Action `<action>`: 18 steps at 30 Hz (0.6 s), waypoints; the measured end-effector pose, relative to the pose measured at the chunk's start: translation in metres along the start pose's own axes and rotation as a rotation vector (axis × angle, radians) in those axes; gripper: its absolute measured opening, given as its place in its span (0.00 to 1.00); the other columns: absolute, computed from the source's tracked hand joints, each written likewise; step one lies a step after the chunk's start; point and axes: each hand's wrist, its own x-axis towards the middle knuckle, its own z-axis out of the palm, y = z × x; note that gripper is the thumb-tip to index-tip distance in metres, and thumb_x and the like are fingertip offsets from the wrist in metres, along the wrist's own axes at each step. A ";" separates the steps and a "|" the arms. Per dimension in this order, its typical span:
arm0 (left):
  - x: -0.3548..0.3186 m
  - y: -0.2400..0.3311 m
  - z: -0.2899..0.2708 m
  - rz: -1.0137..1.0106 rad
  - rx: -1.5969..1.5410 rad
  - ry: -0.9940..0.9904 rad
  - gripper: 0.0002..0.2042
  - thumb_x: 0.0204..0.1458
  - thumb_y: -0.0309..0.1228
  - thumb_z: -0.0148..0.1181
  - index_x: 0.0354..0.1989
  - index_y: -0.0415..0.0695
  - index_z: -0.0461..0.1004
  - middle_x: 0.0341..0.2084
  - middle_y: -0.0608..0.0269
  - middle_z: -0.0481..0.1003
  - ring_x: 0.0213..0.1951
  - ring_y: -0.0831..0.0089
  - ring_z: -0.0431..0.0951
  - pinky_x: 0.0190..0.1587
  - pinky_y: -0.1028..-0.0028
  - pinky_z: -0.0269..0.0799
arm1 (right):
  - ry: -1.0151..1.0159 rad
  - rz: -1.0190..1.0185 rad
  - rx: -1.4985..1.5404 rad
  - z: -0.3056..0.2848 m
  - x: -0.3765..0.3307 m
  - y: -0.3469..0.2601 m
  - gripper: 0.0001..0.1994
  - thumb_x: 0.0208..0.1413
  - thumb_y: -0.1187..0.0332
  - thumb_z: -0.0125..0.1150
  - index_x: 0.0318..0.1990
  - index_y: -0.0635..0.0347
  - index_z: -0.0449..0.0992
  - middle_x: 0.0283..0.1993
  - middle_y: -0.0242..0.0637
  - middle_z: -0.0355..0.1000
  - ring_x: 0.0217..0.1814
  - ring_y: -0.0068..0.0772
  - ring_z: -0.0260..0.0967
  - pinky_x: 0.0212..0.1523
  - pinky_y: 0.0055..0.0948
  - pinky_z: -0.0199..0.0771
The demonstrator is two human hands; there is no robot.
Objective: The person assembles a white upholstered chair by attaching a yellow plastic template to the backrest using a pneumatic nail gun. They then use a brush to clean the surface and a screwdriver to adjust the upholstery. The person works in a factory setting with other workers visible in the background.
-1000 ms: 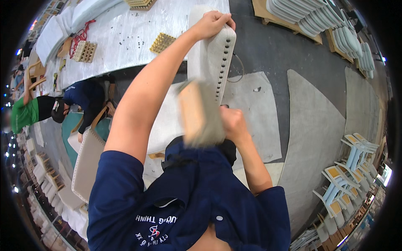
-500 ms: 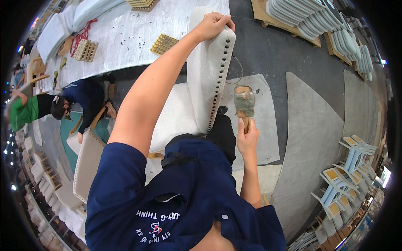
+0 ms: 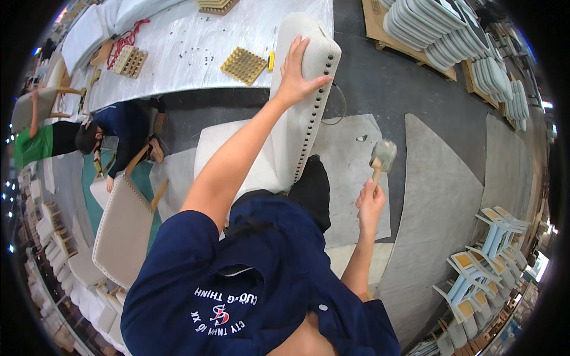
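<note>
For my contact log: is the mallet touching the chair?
Apart. The head view shows the mallet, in the right hand, to the right of the chair, with the grey sheet visible between them.

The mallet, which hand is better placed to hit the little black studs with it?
Probably the right hand: it grips the mallet, while the left hand lies spread on the chair back, holding no tool.

Wht tbl point(image 3: 172, 82), yel. tray point(image 3: 244, 66), beige tray point(image 3: 130, 62)
</note>
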 end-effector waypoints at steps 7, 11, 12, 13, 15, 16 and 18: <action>-0.141 -0.003 0.018 -0.322 -0.032 -0.044 0.66 0.34 0.45 0.82 0.78 0.38 0.38 0.75 0.40 0.49 0.75 0.48 0.51 0.74 0.57 0.51 | -0.084 0.132 0.160 0.032 0.040 -0.001 0.18 0.72 0.51 0.50 0.35 0.56 0.66 0.19 0.23 0.56 0.17 0.14 0.56 0.14 0.20 0.53; -0.226 0.002 0.021 -0.616 -0.056 -0.196 0.68 0.33 0.49 0.81 0.77 0.35 0.37 0.76 0.39 0.46 0.76 0.47 0.47 0.75 0.57 0.48 | -0.069 0.036 0.052 0.047 0.049 0.005 0.19 0.74 0.52 0.48 0.32 0.53 0.61 0.20 0.22 0.55 0.13 0.14 0.48 0.13 0.22 0.48; -0.246 0.000 0.017 -0.712 -0.023 -0.278 0.66 0.35 0.46 0.80 0.77 0.35 0.38 0.75 0.38 0.47 0.76 0.46 0.48 0.75 0.57 0.49 | -0.097 -0.060 0.017 0.051 0.051 0.006 0.18 0.74 0.53 0.48 0.32 0.53 0.61 0.20 0.22 0.55 0.14 0.13 0.48 0.13 0.21 0.48; -0.265 -0.003 0.009 -0.809 0.016 -0.362 0.64 0.36 0.44 0.79 0.77 0.35 0.40 0.74 0.37 0.48 0.75 0.45 0.49 0.75 0.57 0.49 | -0.123 -0.154 -0.012 0.057 0.050 0.007 0.18 0.74 0.53 0.48 0.33 0.53 0.62 0.20 0.22 0.55 0.14 0.13 0.48 0.14 0.21 0.48; -0.268 -0.012 0.000 -0.878 0.035 -0.416 0.58 0.39 0.40 0.76 0.75 0.34 0.44 0.72 0.36 0.52 0.74 0.44 0.52 0.74 0.57 0.50 | -0.163 -0.131 -0.069 0.062 0.049 0.007 0.18 0.74 0.54 0.48 0.33 0.54 0.63 0.20 0.21 0.55 0.16 0.13 0.49 0.15 0.20 0.49; -0.264 -0.017 -0.005 -0.853 0.030 -0.383 0.54 0.40 0.37 0.73 0.74 0.33 0.47 0.71 0.36 0.54 0.73 0.43 0.54 0.74 0.56 0.51 | -0.185 -0.120 -0.096 0.064 0.046 0.008 0.17 0.74 0.54 0.48 0.34 0.55 0.63 0.21 0.21 0.55 0.16 0.12 0.49 0.16 0.20 0.49; -0.237 -0.026 -0.010 -0.692 -0.015 -0.225 0.41 0.43 0.26 0.62 0.70 0.33 0.55 0.66 0.38 0.60 0.70 0.45 0.59 0.73 0.57 0.54 | -0.163 -0.305 -0.039 0.071 0.040 0.014 0.17 0.74 0.54 0.48 0.34 0.56 0.64 0.21 0.21 0.55 0.17 0.12 0.49 0.17 0.19 0.49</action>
